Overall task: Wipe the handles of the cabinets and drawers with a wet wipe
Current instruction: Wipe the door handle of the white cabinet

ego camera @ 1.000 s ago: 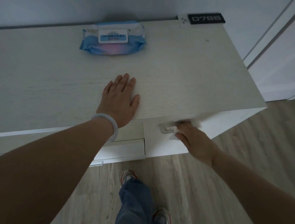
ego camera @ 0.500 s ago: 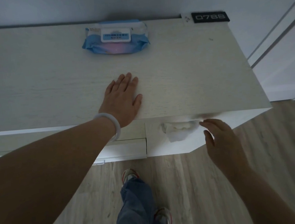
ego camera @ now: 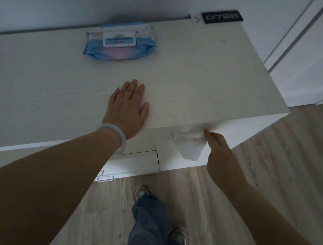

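One person's two hands are working at one pale cabinet (ego camera: 202, 83). The left hand (ego camera: 127, 110) is lying flat on the top, fingers straight, holding nothing. The right hand (ego camera: 218, 150) is pinching one white wet wipe (ego camera: 190, 145), which is hanging over a handle hidden beneath it on the right front panel. One wipe pack (ego camera: 119, 41) is sitting at the back. Two clear drawer handles (ego camera: 105, 178) are showing lower left.

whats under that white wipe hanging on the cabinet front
The wet wipe drapes over a spot just below the cabinet's top edge, with the right hand pinching its right side. Whatever it hangs from, probably a handle, is fully covered. Below it only plain white cabinet front shows.
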Demonstrator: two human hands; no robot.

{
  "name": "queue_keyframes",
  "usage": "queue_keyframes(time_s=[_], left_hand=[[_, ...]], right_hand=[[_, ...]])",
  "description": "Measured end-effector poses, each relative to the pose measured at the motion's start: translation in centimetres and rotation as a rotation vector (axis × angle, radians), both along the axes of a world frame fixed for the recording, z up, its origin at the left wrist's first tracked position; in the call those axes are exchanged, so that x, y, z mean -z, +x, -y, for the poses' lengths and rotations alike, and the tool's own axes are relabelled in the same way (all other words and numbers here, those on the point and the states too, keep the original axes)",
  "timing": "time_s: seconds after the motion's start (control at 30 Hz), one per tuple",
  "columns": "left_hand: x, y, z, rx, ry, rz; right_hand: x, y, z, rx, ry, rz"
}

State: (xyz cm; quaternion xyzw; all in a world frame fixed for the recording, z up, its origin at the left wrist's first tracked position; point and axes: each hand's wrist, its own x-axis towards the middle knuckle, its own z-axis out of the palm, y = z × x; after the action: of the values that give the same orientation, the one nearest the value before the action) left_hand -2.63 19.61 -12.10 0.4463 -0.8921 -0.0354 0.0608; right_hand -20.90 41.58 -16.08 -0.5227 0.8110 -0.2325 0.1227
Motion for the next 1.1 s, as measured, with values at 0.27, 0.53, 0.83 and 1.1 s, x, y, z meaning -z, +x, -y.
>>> queue_keyframes(time_s=[0.27, 0.53, 0.83, 1.1], left_hand=[[0.1, 0.0, 0.0, -0.006, -0.012, -0.004], [0.1, 0.0, 0.1, -0.003, -0.021, -0.011], [0.2, 0.0, 0.1, -0.005, -0.021, -0.003], [0.1, 0.0, 0.1, 0.007, -0.002, -0.007]], right_hand=[[-0.3, 1.3, -0.5, 0.023, -0.078, -0.005], [-1.1, -2.6, 3.1, 0.380, -0.140, 0.801], [-1.2, -2.2, 3.1, 0.330, -0.155, 0.824], [-0.3, 2.6, 3.0, 0.463, -0.301, 0.797]])
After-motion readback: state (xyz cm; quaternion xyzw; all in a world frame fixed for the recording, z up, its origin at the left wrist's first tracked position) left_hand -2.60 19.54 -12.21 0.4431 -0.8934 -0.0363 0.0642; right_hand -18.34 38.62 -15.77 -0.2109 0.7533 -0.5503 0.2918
